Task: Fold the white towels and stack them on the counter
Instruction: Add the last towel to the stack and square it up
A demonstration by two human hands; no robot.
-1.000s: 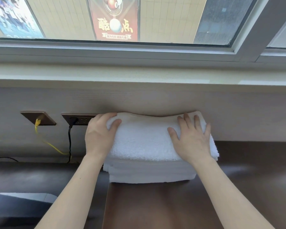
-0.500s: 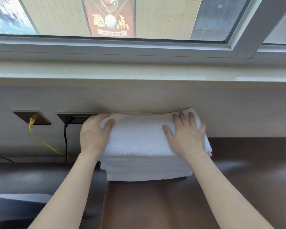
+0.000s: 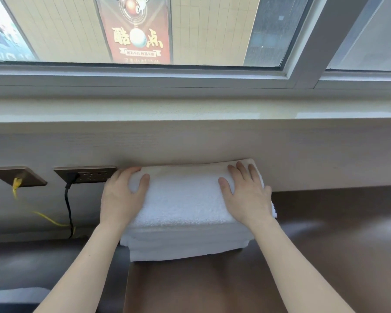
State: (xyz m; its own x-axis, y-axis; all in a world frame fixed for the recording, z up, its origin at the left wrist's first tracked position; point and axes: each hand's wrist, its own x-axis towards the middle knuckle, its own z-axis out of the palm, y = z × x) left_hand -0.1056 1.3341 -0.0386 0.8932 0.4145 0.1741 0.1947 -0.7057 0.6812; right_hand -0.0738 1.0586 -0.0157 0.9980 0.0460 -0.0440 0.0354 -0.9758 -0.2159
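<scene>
1. Several folded layers piled up in the stack of towels point(image 3: 185, 242), sitting on the brown counter point(image 3: 325, 245), pushed right up against the far wall.
2. On the very top, the top towel point(image 3: 183, 199), folded and lying flat, poking out a little past the pile on the right side.
3. Pressing down on its right end with the right hand point(image 3: 246, 195), fingers straight and flat, gripping nothing.
4. Cupping its left end with the left hand point(image 3: 122, 197), thumb on top, fingers bent round the far left corner.
5. Looks like patting and tidying the newest towel, so probably close to finished with this one.
6. Done, by the look of it: folding and stacking of every towel in the pile.
7. Maybe left to do: lining up the top edges, then letting go.
8. Can't tell about more towels waiting. Only a pale patch point(image 3: 16, 294) at the near left edge, too blurry to name.
9. Over on the left, a black cable point(image 3: 68, 204) and a yellow cable point(image 3: 15, 185) plugged into the wall, not touching the pile.
</scene>
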